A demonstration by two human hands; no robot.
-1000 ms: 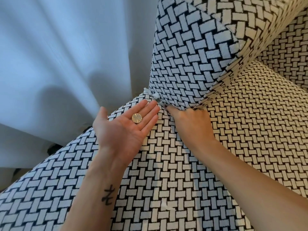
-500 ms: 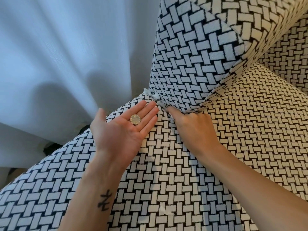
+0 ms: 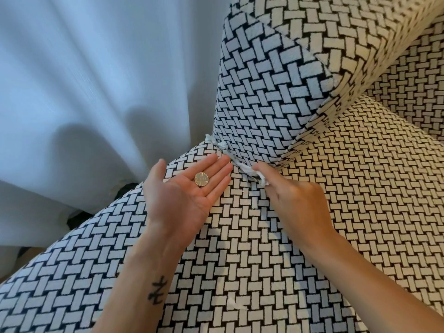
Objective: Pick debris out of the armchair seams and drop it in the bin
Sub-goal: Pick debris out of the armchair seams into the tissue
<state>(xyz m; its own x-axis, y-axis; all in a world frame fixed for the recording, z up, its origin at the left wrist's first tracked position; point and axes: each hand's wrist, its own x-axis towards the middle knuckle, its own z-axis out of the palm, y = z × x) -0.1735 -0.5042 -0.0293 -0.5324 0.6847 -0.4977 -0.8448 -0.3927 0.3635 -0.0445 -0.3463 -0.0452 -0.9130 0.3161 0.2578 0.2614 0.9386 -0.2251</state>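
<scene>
Head view showed the right hand (image 3: 295,200) pinching the near end of a twisted white paper strip (image 3: 243,167) between its thumb and curled fingers, knuckles up and a little blurred. From that pinch the paper strip ran away along the seam (image 3: 310,135) where the armchair's seat cushion (image 3: 240,248) met the upright padded arm (image 3: 264,80). Most of its length lay against the foot of the arm, and its far end poked out at the cushion's corner near the curtain (image 3: 84,92). Just beside the strip, to its left, the left hand (image 3: 182,198) was held palm up over the seat cushion with fingers straight and together, thumb out to the side, gripping nothing. A round gold-coloured coin (image 3: 201,179) rested flat on the base of those fingers, apart from the paper. The fingertips of that hand came close to the strip; whether they touched it could not be told. A dark tattoo (image 3: 157,290) marked the inner left forearm. Nearer the camera, between the two forearms, a small white scrap (image 3: 235,304) lay loose on the black-and-white woven fabric of the seat. The pale curtain hung in soft folds beyond the cushion's left edge, with something dark showing under its hem
</scene>
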